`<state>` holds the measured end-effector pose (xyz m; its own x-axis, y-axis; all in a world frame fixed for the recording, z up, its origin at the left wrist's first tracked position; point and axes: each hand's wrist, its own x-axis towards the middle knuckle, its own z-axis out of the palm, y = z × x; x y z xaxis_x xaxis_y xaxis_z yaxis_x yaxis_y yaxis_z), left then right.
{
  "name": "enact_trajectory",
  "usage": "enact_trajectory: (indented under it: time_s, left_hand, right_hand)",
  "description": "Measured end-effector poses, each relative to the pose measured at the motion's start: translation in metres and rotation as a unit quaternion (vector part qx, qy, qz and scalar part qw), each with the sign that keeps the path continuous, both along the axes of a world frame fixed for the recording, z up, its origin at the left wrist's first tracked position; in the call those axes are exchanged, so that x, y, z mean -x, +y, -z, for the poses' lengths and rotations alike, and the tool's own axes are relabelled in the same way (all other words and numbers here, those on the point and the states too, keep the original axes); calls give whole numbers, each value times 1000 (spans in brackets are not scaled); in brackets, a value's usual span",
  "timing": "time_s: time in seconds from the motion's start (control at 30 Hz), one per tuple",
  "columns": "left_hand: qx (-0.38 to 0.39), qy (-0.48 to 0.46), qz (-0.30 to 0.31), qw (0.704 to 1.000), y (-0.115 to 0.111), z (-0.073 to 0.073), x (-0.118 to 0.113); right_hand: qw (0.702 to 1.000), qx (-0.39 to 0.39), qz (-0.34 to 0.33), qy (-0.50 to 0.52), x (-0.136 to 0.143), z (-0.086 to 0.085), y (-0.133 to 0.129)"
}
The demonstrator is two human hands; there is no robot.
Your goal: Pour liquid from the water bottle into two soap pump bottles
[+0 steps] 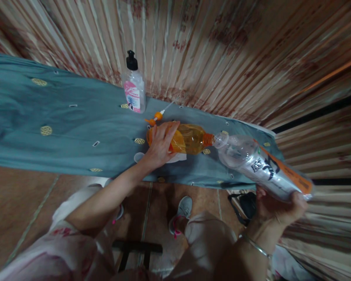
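Note:
My left hand (161,145) is wrapped round the orange bottle (193,139), whose open neck points right. In my right hand (280,207) is a large clear bottle (260,166) with an orange and silver label, gripped near its base and tilted. The mouth of the clear bottle meets or nearly meets the neck of the orange one; whether they touch I cannot tell. Behind my left hand lies an orange pump top (158,116) with a thin tube. A clear bottle with a black pump (134,91) and a pink label stands farther back on the left.
A green patterned cloth (76,121) covers the narrow table. A small clear cap (139,157) lies by my left wrist, near the front edge. Pleated curtains (169,47) hang right behind the table. Below are a black bag (247,205) and a dark stool frame (137,246).

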<state>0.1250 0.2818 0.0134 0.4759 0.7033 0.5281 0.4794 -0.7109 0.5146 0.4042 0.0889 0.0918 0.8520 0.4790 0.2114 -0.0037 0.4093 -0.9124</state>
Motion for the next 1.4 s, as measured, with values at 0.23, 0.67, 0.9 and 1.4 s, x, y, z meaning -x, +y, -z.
enact_trajectory:
  time_s: [0.23, 0.67, 0.9, 1.4]
  left_hand:
    - [-22, -1, 0, 1000, 0, -1, 0]
    - [-35, -14, -1, 999, 1, 2, -1]
    - [-29, -6, -10, 1000, 1, 3, -1]
    - [-20, -11, -8, 1000, 1, 4, -2]
  right_hand:
    - [1000, 6, 2, 7, 0, 1, -2]
    - [1000, -7, 9, 27, -5, 5, -3]
    - [1000, 1, 12, 15, -5, 4, -2]
    - [1000, 6, 4, 5, -1, 0, -2]
